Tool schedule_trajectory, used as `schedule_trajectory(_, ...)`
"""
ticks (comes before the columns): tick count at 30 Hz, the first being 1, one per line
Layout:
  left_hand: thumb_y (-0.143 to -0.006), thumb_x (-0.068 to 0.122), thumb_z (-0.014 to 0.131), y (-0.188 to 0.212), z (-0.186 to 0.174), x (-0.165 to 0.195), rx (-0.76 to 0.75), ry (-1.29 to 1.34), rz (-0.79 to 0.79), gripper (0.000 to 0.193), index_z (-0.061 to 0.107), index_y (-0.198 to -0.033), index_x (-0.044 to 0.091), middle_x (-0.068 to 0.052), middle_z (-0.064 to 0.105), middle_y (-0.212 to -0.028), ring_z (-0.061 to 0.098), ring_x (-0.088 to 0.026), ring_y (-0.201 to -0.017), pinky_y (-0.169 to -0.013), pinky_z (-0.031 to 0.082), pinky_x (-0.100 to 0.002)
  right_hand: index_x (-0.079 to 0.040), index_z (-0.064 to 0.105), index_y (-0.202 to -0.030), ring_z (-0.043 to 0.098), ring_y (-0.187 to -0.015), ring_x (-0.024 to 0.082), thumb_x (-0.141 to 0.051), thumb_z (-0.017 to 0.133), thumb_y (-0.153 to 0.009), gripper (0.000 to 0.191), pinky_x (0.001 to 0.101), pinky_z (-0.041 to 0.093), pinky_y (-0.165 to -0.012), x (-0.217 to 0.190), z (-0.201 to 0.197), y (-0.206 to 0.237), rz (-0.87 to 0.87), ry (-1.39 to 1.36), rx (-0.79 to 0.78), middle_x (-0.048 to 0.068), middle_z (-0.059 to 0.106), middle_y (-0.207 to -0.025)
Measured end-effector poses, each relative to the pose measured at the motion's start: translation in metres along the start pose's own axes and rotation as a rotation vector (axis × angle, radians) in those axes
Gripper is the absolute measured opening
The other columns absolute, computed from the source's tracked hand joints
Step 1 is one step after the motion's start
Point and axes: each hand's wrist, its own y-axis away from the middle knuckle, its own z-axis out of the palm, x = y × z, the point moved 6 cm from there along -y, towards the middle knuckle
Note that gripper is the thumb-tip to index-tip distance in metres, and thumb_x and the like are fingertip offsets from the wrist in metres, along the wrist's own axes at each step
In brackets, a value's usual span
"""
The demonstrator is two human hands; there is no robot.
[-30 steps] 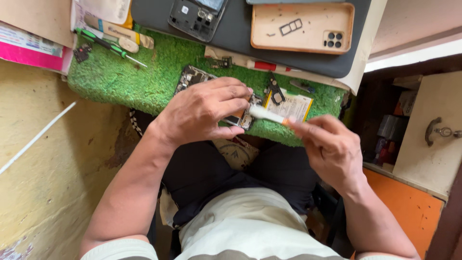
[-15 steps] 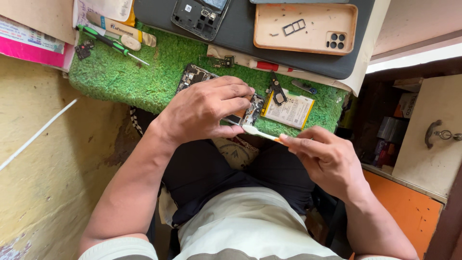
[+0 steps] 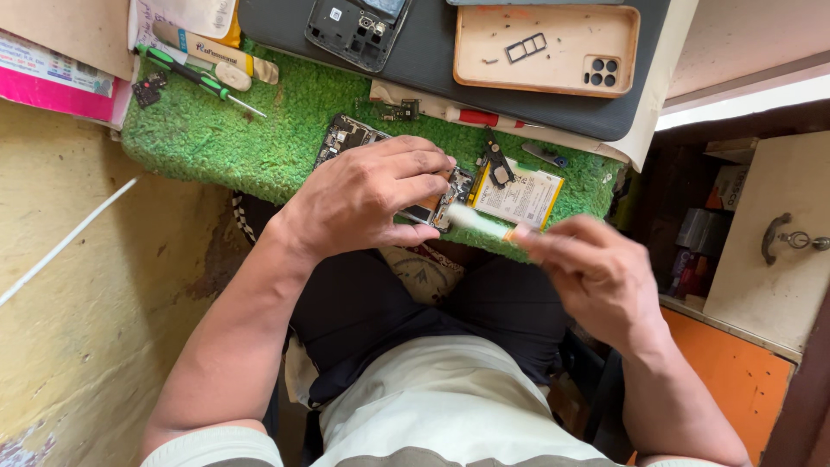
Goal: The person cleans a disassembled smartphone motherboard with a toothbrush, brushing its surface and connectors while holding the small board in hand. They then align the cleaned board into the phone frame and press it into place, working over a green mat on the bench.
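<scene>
the phone board (image 3: 432, 195) lies at the middle of the frame, on the near edge of the green mat (image 3: 259, 138), pinned flat under the left hand (image 3: 363, 199), whose fingers are curled down over it and grip it. the right hand (image 3: 596, 272), at centre right and blurred with motion, is closed on a pale stick-like tool (image 3: 480, 223); its tip now touches the board's right end, just below the left fingertips. half a second ago the tool was lower, under the board's edge, and a second ago it pointed in from higher up, so the hand is stroking back and forth there, which reads as cleaning or prying at that end. the left hand has not shifted. a battery (image 3: 519, 197) rests just right of the board, a green screwdriver (image 3: 194, 78) at upper left, a tan phone case (image 3: 553, 78) at upper right on a dark pad (image 3: 432, 78).
</scene>
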Motion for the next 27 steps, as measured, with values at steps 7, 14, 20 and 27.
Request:
schedule_trajectory(7, -0.073, 0.027, 0.091, 0.000, -0.001, 0.000, 0.002, 0.007, -0.010, 0.049, 0.072, -0.110, 0.000, -0.014, 0.070, -0.124, 0.065, -0.031, -0.119, -0.103, 0.054, -0.039, -0.019, 0.077, -0.120, 0.071, -0.076, 0.015, 0.003, 0.073, -0.091, 0.037, 0.0296, 0.058, -0.064, 0.000, -0.007, -0.001, 0.026, 0.078, 0.118, 0.007, 0.071, -0.094)
schedule_trajectory(14, -0.073, 0.026, 0.091, 0.000, -0.001, 0.000, 0.000, 0.011, -0.008, 0.052, 0.071, -0.113, -0.001, -0.014, 0.070, -0.123, 0.065, -0.031, -0.119, -0.102, 0.054, -0.039, -0.022, 0.078, -0.119, 0.071, -0.074, 0.014, 0.004, 0.072, -0.089, 0.040, 0.0278, 0.058, -0.063, 0.002, -0.003, -0.001, 0.039, 0.069, 0.065, 0.005, 0.071, -0.092)
schedule_trajectory(20, -0.073, 0.026, 0.091, 0.000, -0.001, 0.000, 0.005, 0.005, -0.011, 0.050, 0.071, -0.112, 0.000, -0.014, 0.070, -0.123, 0.065, -0.031, -0.119, -0.102, 0.054, -0.039, -0.023, 0.078, -0.117, 0.071, -0.072, 0.014, 0.001, 0.073, -0.087, 0.039, 0.0288, 0.056, -0.061, 0.003, 0.000, 0.000, 0.037, 0.050, 0.025, 0.004, 0.070, -0.089)
schedule_trajectory(27, -0.072, 0.026, 0.090, 0.000, -0.001, 0.000, 0.006, 0.000, -0.012, 0.053, 0.071, -0.114, 0.000, -0.013, 0.070, -0.124, 0.065, -0.031, -0.120, -0.103, 0.053, -0.039, -0.023, 0.077, -0.118, 0.072, -0.074, 0.014, 0.002, 0.072, -0.088, 0.039, 0.0281, 0.058, -0.062, 0.000, -0.003, 0.002, -0.006, 0.063, 0.050, 0.005, 0.071, -0.092)
